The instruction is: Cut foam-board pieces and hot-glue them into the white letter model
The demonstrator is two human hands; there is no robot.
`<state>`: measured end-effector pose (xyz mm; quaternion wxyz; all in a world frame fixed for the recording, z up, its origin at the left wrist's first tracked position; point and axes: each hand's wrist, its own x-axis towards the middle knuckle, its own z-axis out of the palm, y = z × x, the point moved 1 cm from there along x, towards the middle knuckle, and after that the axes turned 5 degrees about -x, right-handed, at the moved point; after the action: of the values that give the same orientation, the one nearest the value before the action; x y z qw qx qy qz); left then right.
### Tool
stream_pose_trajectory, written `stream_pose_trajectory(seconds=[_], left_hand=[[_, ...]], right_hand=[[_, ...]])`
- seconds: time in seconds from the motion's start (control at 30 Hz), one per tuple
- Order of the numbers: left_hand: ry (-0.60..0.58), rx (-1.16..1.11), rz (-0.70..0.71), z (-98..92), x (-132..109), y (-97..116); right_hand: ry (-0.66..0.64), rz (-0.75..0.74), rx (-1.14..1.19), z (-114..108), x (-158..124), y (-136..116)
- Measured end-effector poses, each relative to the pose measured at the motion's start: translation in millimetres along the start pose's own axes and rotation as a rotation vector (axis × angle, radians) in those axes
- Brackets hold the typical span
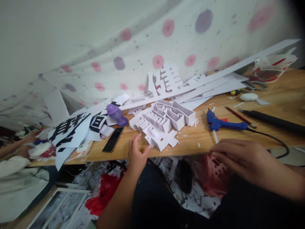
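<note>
My left hand (138,152) hovers at the table's front edge, thumb and fingers apart, holding nothing. Just beyond its fingertips lies a raised white letter form (163,124), a cut-out character with upright strip walls. Its walls stand along the back and right, and a flat part points toward me. At the front edge on the right, my right hand (243,159) has its thumb and fingers pressed together; what they pinch, if anything, is hidden. A white glue stick (215,136) reaches from the blue glue gun (221,123) down to these fingers.
A black phone (113,140) and a purple bottle (116,115) are left of the letter form. Right are a pencil (240,117), a black-handled tool (274,121), scissors (256,85) and a bucket (264,74). Another person's sleeve (16,168) shows far left. Paper scraps cover the floor.
</note>
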<state>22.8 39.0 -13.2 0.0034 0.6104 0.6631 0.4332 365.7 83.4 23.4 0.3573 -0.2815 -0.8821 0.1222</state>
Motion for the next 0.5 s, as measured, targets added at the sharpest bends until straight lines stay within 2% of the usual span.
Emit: stream_pose_trajectory(seconds=[0.07, 0.17, 0.5], left_hand=[[-0.030, -0.057, -0.085, 6.7, -1.6, -5.1], [-0.048, -0.103, -0.150, 13.1, -0.7, -7.5], [-0.067, -0.139, -0.200, 14.1, 2.8, -11.5]], right_hand=[[-0.078, -0.031, -0.027, 3.2, 1.4, -1.7], [-0.129, 0.016, -0.026, 9.0, 1.7, -1.9], [-0.247, 0.100, -0.033, 21.3, 1.0, 5.0]])
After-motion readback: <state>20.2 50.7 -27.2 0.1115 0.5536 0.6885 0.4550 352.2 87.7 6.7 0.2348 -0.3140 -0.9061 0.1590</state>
